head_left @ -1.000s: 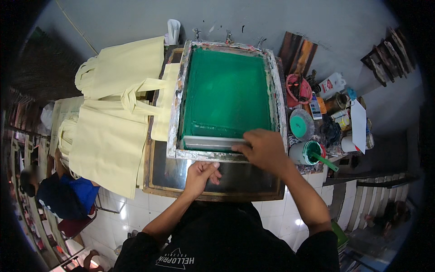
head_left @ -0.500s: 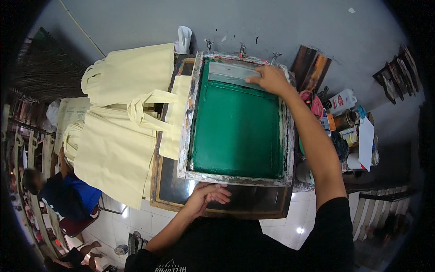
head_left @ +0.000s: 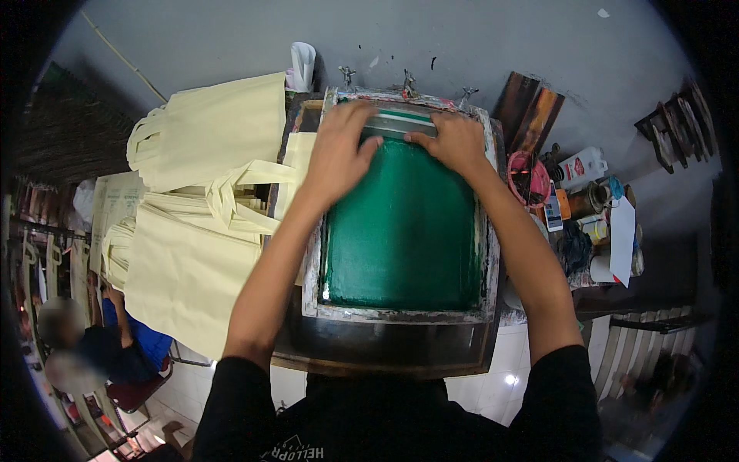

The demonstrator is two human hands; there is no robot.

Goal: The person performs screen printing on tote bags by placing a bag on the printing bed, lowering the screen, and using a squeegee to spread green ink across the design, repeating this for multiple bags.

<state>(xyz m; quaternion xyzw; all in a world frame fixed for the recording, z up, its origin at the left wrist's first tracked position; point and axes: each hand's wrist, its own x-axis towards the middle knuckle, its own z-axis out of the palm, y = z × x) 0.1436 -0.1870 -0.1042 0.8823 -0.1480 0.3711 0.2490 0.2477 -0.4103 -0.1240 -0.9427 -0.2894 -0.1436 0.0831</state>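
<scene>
Squeegee (head_left: 402, 123) on screen (head_left: 402, 231) over dark table (head_left: 385, 344), grey wall (head_left: 500, 38) beyond

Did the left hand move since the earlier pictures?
Yes: forward, away from the person. The left hand went from the screen frame's near edge to its far end.

The squeegee (head_left: 400, 122) is a long, straight grey bar with a pale strip and a green streak running along it. It lies crosswise at the far end of the screen (head_left: 402, 316), inside the frame and nearly parallel to its far side. The left hand (head_left: 344, 146), blurred, covers its left end; the right hand (head_left: 456, 145) grips its right end. The screen is an upright rectangle seen from above, its pale frame stained and crusted with paint. Glossy green ink (head_left: 400, 231) coats the mesh from the squeegee to the near side, darker toward the middle.
</scene>
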